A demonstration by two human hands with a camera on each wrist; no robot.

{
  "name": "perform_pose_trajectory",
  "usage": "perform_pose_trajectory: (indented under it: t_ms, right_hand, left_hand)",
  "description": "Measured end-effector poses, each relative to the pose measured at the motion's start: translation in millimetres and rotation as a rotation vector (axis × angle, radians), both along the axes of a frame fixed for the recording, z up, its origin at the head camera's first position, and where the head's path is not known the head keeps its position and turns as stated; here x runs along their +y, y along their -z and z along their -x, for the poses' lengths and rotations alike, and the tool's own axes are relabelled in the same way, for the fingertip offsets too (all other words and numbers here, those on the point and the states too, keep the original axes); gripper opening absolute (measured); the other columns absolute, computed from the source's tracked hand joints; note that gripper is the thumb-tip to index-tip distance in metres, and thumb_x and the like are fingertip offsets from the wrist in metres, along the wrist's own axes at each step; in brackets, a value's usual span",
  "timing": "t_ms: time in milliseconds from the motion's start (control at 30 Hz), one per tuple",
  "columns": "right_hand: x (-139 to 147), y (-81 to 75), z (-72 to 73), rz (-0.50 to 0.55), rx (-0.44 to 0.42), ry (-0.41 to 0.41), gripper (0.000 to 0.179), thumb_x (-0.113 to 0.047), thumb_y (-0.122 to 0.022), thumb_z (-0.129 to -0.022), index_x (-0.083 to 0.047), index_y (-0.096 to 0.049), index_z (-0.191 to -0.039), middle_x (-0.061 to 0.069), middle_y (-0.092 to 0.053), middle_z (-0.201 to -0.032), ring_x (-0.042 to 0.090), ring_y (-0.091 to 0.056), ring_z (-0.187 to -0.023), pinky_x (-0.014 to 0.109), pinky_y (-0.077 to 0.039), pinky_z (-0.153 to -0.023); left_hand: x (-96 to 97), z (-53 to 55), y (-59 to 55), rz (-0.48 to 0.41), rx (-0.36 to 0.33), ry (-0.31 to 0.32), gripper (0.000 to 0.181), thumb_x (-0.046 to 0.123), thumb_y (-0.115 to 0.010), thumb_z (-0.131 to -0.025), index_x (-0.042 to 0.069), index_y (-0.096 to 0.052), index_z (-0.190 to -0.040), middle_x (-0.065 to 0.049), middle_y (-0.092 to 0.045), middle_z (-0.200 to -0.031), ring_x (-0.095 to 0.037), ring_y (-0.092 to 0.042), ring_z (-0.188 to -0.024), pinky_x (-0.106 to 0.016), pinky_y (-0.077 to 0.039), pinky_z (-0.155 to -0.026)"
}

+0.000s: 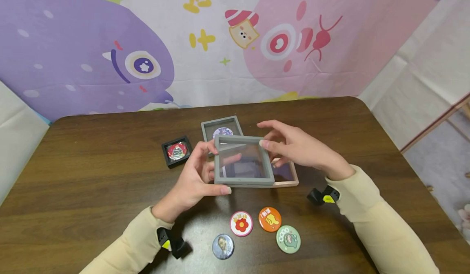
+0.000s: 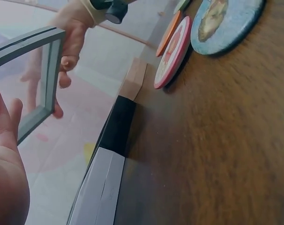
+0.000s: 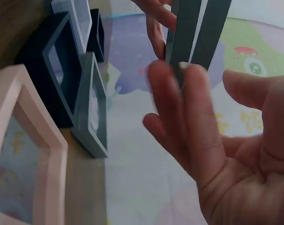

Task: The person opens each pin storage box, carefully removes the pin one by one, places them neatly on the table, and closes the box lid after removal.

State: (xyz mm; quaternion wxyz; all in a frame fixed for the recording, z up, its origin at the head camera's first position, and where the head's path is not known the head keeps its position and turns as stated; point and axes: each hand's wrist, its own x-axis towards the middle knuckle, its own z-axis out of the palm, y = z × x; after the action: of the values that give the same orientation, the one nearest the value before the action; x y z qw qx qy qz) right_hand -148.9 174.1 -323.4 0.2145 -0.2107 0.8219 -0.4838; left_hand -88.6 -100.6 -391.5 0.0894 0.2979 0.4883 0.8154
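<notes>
Gripping the grey frame (image 1: 244, 167) above the table (image 1: 110, 192) with left hand (image 1: 192, 179), and with right hand (image 1: 298, 145) spread by its corner; cannot tell if touching. Could twist loose and drop onto the pink frame (image 1: 294, 173) if supported only from the left.

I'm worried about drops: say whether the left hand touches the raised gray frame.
Touching. Head view: the left hand has a fingertip against the raised gray frame's left rim.

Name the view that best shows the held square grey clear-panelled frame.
Head: the square grey frame faces that camera, nearly its whole border visible. Left wrist crops it at the left edge; right wrist shows only its sides, cropped above.
</notes>
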Motion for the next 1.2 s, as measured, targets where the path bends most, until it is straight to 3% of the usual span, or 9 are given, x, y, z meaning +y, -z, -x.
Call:
perform_pose_trajectory:
  t_ms: [300,400,500,667,733,900,1000,1200]
  right_hand:
    - [-2,3.1,2.1,0.098,-0.099,0.056,0.041,-0.015,-0.07,-0.095,-0.001,-0.056,-0.131,0.02,-0.061,-0.111,0.024,-0.068,-0.082,0.039,-0.06,-0.075]
    - [-3,3.5,2.1,0.119,-0.116,0.049,0.042,-0.016,-0.069,-0.096,-0.002,-0.054,-0.133,0.021,-0.06,-0.114,0.023,-0.068,-0.087,0.04,-0.06,-0.075]
    - [-4,4.2,1.2,0.12,-0.151,0.002,0.055,-0.019,-0.069,-0.096,-0.009,-0.044,-0.144,0.021,-0.06,-0.116,0.028,-0.066,-0.088,0.043,-0.06,-0.074]
    - [-7,6.8,-0.2,0.109,-0.186,-0.049,0.083,-0.021,-0.072,-0.094,-0.019,-0.019,-0.158,0.017,-0.066,-0.11,0.033,-0.066,-0.084,0.046,-0.059,-0.072]
    - [-9,7.9,0.3,0.104,-0.173,-0.031,0.084,-0.021,-0.072,-0.093,-0.016,-0.019,-0.158,0.017,-0.067,-0.106,0.032,-0.067,-0.085,0.046,-0.059,-0.072]
    - [-4,11.0,5.7,0.05,-0.111,0.037,0.076,-0.02,-0.071,-0.094,-0.008,-0.027,-0.155,0.016,-0.066,-0.102,0.028,-0.068,-0.081,0.043,-0.059,-0.071]
    - [3,15.2,12.4,0.006,-0.053,0.069,0.071,-0.019,-0.067,-0.096,-0.004,-0.029,-0.154,0.014,-0.067,-0.101,0.026,-0.068,-0.083,0.041,-0.059,-0.071]
    - [18,26.7,27.9,-0.167,0.056,0.144,0.062,-0.019,-0.062,-0.099,-0.002,-0.034,-0.152,0.011,-0.07,-0.101,0.02,-0.069,-0.085,0.038,-0.059,-0.071]
  left_hand:
    - [-0.4,0.4,-1.2,-0.042,0.033,0.028,0.061,0.004,-0.089,-0.071,0.01,-0.044,-0.11,-0.026,-0.017,-0.156,-0.036,-0.052,-0.129,-0.04,-0.055,-0.089]
    - [0.0,0.2,-1.8,-0.044,0.038,0.019,0.061,0.003,-0.09,-0.07,0.01,-0.044,-0.11,-0.025,-0.017,-0.156,-0.037,-0.051,-0.13,-0.04,-0.055,-0.088]
    - [0.3,0.9,-0.9,-0.034,0.046,-0.018,0.062,-0.001,-0.09,-0.069,0.009,-0.043,-0.11,-0.024,-0.02,-0.155,-0.038,-0.051,-0.13,-0.042,-0.056,-0.087]
    - [0.2,2.5,0.6,0.056,0.044,-0.126,0.067,0.001,-0.091,-0.069,0.009,-0.041,-0.112,-0.022,-0.034,-0.148,-0.041,-0.053,-0.127,-0.044,-0.056,-0.086]
    - [0.1,2.5,0.3,0.101,0.023,-0.152,0.07,0.002,-0.09,-0.07,0.008,-0.04,-0.119,-0.023,-0.04,-0.146,-0.039,-0.055,-0.125,-0.042,-0.056,-0.087]
    - [-0.8,3.1,-0.4,0.189,-0.047,-0.177,0.08,-0.007,-0.082,-0.077,0.008,-0.036,-0.141,-0.018,-0.041,-0.148,-0.035,-0.057,-0.121,-0.037,-0.056,-0.087]
    - [-2.3,3.4,-0.7,0.245,-0.088,-0.183,0.065,-0.01,-0.073,-0.084,0.005,-0.041,-0.139,-0.014,-0.045,-0.144,-0.029,-0.062,-0.114,-0.036,-0.056,-0.084]
    - [-5.3,2.1,-1.9,0.321,-0.109,-0.12,0.02,-0.005,-0.062,-0.093,-0.004,-0.053,-0.111,-0.02,-0.064,-0.106,-0.022,-0.069,-0.082,-0.034,-0.056,-0.073]
